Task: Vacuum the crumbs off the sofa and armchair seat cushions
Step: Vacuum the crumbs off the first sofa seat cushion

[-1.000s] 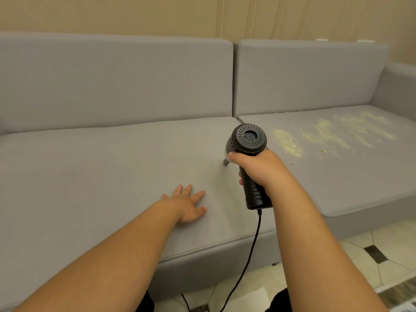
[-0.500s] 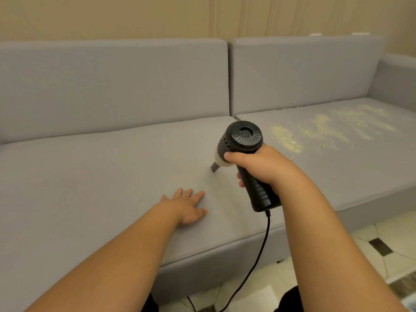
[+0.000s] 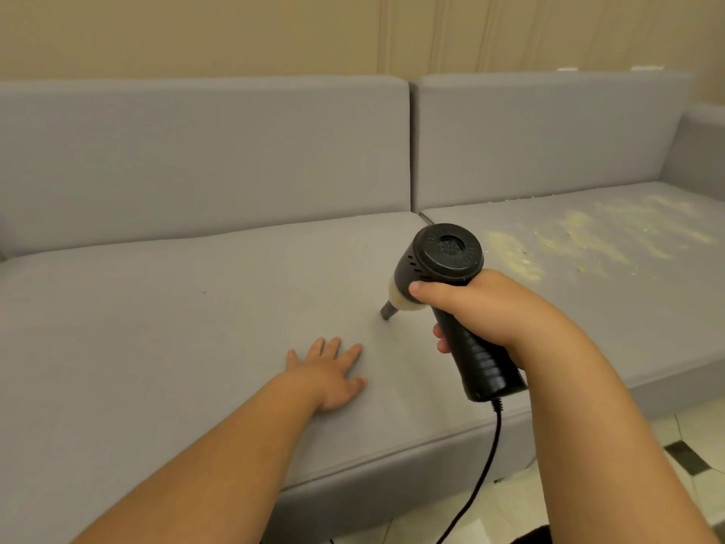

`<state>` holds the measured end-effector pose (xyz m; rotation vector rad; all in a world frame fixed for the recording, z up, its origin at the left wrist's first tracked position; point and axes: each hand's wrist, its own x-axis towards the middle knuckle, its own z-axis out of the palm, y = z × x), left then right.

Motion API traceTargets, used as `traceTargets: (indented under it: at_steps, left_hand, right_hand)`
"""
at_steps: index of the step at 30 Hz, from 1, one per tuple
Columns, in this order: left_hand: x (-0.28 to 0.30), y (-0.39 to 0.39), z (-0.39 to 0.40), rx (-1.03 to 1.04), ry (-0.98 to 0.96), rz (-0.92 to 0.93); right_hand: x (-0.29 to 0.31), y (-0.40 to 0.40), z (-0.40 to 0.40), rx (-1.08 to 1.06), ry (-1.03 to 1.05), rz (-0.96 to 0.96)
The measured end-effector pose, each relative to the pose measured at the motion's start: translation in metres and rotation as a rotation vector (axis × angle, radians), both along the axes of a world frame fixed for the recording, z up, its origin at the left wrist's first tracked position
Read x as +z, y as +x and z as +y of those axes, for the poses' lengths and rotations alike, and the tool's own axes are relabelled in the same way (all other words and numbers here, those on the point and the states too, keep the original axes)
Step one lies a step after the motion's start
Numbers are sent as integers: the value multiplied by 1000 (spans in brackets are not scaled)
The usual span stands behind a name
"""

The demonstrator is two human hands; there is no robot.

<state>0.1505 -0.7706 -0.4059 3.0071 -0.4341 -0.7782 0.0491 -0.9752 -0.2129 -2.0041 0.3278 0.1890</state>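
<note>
Black vacuum [image 3: 443, 268] gripped by right hand [image 3: 486, 308] | left hand [image 3: 329, 371] flat, beside nozzle

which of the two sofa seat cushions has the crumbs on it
The right seat cushion, beside the armrest: yellowish crumbs are scattered across it. The left seat cushion looks nearly clean.

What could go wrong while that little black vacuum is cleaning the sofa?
The cord dangles off the seat edge, so it might snag or tug the handheld vacuum. The crumbs all lie on the right cushion, while the nozzle works the left cushion; they could be missed.
</note>
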Motion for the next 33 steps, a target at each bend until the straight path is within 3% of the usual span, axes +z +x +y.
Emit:
traceTargets:
  at_steps: [5,9,16,20,27,33]
  left_hand:
    - [3,29,7,86,-24,-75]
    - [0,50,18,117,-38,-117]
    - [-15,67,26,129,-61,-89]
    - [-19,76,27,128,-76,-99]
    - [-20,80,26,115,-85,-97]
    - [-20,68,28,108,-80,-84]
  right_hand:
    - [7,17,-11,109,-61,33]
    - [-23,65,-6,-11,-50,-28]
    - [-74,143,15,-134,146,-139]
    - [-75,154,12,-101,106,-133]
    - [-92,157,-9,-374,105,-196]
    - [-107,177,2,-361,198,-213]
